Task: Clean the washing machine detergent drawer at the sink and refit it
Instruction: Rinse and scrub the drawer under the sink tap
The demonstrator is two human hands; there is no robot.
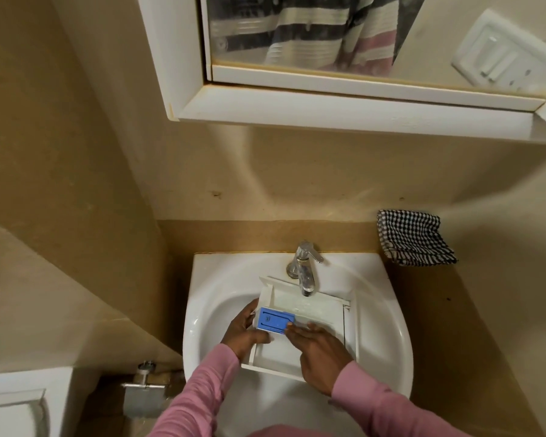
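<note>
A white detergent drawer (316,305) lies in the white sink (388,313), its far end under the chrome tap (304,269). A blue insert (275,320) sits in the drawer's left compartment. My left hand (245,331) grips the drawer's left wall, thumb lying inside the near compartment. My right hand (320,350) lies flat inside the drawer, fingers straight, their tips touching the blue insert's right edge. No water stream is visible from the tap.
A black-and-white checked cloth (415,238) lies on the ledge to the right of the sink. A mirrored white cabinet (344,99) hangs overhead. A metal wall fitting (144,386) and a white toilet cistern (16,405) sit at lower left.
</note>
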